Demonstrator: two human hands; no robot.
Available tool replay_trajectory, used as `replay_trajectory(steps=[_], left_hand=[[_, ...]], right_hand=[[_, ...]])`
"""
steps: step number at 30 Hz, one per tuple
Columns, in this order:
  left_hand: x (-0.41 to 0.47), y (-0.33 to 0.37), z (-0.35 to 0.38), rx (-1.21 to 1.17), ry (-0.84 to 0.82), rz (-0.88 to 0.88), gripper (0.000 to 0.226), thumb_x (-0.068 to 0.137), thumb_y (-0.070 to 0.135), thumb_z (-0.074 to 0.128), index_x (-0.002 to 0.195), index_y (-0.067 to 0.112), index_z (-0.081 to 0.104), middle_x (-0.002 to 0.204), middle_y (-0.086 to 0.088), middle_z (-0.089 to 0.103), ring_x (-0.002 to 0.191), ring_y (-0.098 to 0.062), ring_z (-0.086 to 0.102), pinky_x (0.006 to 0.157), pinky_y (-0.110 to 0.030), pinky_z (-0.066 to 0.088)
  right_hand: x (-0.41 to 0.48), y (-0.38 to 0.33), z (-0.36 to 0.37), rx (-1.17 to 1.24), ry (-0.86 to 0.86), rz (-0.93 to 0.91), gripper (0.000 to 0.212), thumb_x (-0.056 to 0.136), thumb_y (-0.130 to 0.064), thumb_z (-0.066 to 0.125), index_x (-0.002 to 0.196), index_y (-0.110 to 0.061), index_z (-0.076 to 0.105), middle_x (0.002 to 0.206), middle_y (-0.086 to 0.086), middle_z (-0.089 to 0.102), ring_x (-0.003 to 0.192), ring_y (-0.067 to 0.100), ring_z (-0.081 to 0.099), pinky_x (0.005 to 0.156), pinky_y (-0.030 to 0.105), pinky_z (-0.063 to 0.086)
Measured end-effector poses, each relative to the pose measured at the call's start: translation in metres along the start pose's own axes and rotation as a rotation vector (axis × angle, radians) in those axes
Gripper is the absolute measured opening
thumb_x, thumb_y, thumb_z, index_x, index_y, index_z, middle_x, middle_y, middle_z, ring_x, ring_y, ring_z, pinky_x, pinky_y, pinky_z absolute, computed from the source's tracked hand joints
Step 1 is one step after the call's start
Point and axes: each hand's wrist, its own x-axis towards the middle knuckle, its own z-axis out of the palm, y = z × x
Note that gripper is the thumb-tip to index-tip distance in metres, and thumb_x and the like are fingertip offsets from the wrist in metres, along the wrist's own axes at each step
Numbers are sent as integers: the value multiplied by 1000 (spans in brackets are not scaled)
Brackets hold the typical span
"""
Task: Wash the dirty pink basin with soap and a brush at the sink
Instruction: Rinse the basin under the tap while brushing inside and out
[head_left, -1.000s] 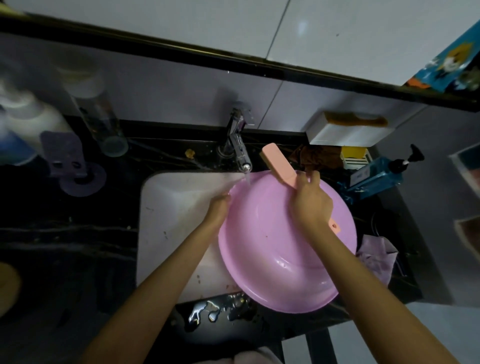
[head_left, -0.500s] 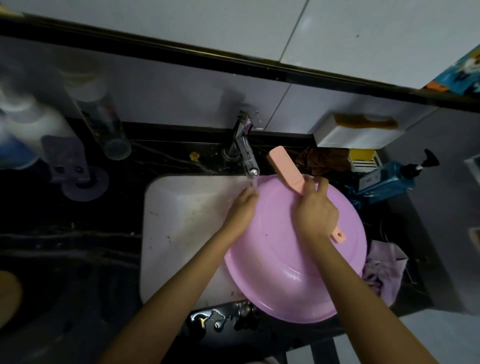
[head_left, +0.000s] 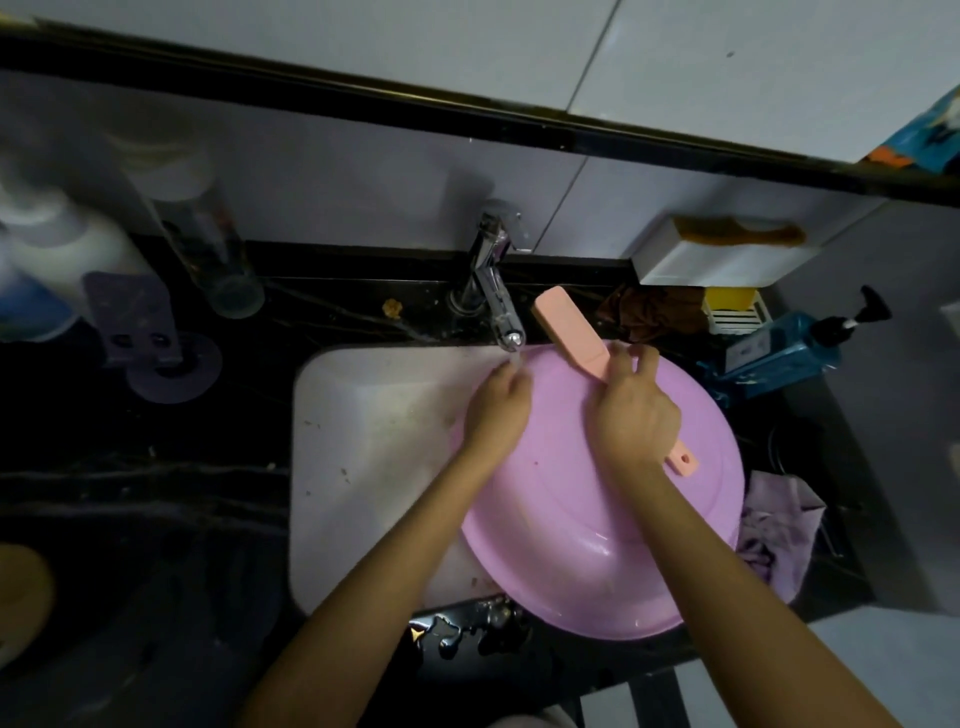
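Under the right hand, brush handle's middle.

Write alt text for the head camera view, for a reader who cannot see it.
Seen from above, a person's right hand grips a pink plastic long-handled brush over a round pink plastic basin that lies across the right side of a white sink. The left hand rests at the basin's rim, just under the spout of a chrome tap.
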Motion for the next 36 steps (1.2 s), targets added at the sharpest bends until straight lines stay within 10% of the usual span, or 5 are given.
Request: replay_trajectory(steps=[7, 12, 15, 18, 36], left_hand=[[-18, -26, -11, -258, -84, -185, 48, 96, 50, 31, 138, 30, 44, 145, 8, 42, 132, -12, 39, 114, -38, 27], [-67, -45, -37, -85, 27, 18, 38, 97, 12, 47, 135, 13, 48, 135, 5, 46, 127, -13, 43, 98, -15, 36], [-60, -63, -43, 23, 104, -252, 47, 94, 17, 53, 139, 13, 39, 141, -10, 34, 129, -28, 41, 102, -32, 39], [-58, -72, -36, -201, -169, -556, 46, 98, 26, 39, 144, 21, 33, 141, -5, 45, 123, -26, 48, 97, -41, 46], [24, -41, -38, -435, -67, -321, 34, 90, 3, 45, 115, 12, 67, 111, -6, 68, 103, -22, 63, 96, -35, 48]], right_hand=[[4, -4, -1, -8, -3, -3, 45, 93, -16, 43, 137, -12, 42, 142, 12, 35, 73, 36, 61, 55, 32, 32], [5, -5, -4, -19, -17, 4, 45, 94, -14, 39, 139, -11, 40, 143, 14, 34, 75, 36, 61, 56, 33, 29], [6, -12, -6, -61, -57, -4, 44, 96, -13, 38, 139, -11, 38, 143, 13, 31, 80, 36, 62, 57, 33, 29], [10, -17, -8, -94, -98, -14, 44, 94, -10, 41, 139, -12, 37, 142, 12, 31, 86, 36, 62, 59, 34, 30], [8, 6, -18, -47, -120, -85, 48, 91, -10, 43, 138, -22, 41, 139, 9, 34, 88, 37, 58, 56, 33, 31]])
